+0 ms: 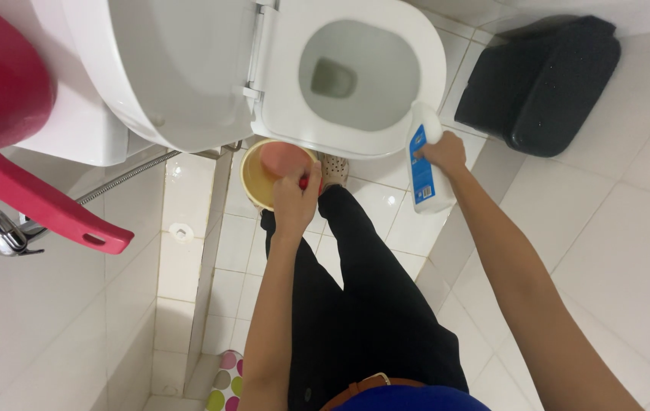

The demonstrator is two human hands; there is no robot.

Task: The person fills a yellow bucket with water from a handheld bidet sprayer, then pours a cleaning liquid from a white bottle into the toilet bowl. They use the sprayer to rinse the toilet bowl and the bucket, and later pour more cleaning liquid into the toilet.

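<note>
Head view is looking straight down at a white toilet (370,76) with its seat down and its lid lifted, and both hands are working just in front of the bowl. The right hand (442,154) is clenching its fingers (433,157) around the neck of a white cleaner bottle with a blue label (424,164), which is hanging beside the seat rim and tilting slightly toward it. The left hand (294,199) is closing its fingers (303,183) on a red handle (most of it is hidden under the hand) over a pink brush head (283,158) that is sitting in a yellow round holder (252,181) on the tiled floor (606,228). A sound way of handling this step is keeping the bottle's nozzle pointing down and away from the body, and lifting the brush straight up so it is dripping into the holder rather than onto the black trousers (370,304).
</note>
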